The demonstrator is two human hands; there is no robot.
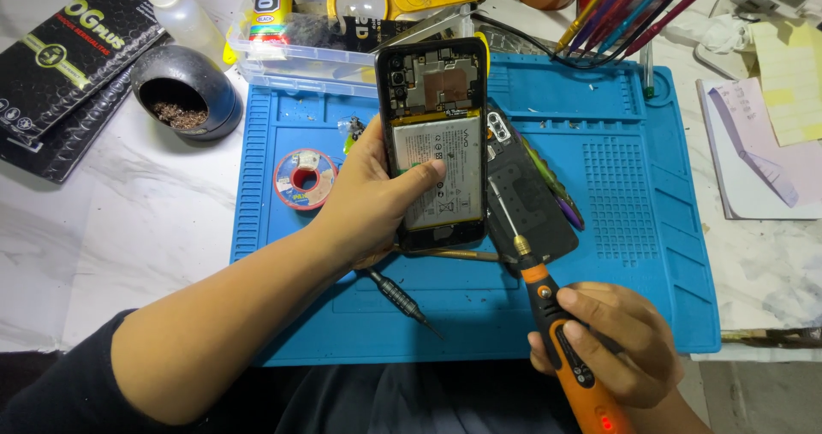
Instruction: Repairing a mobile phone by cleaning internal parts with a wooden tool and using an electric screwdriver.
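Observation:
My left hand (370, 201) grips an opened smartphone (437, 117) with its back cover off, thumb pressed across the white battery. The circuit board and copper shield show at the phone's top. My right hand (612, 341) holds an orange and black electric screwdriver (555, 321). Its thin bit points up toward the phone's lower right edge. The removed black back cover (529, 207) lies on the blue work mat (599, 314) just right of the phone.
A black hand screwdriver (401, 299) lies on the mat below my left hand. A red solder spool (304, 178) sits at the mat's left. A dark bowl (184, 92), dropper bottle (181, 10), plastic tray (291, 53), pens (629, 10) and paper notes (771, 143) surround the mat.

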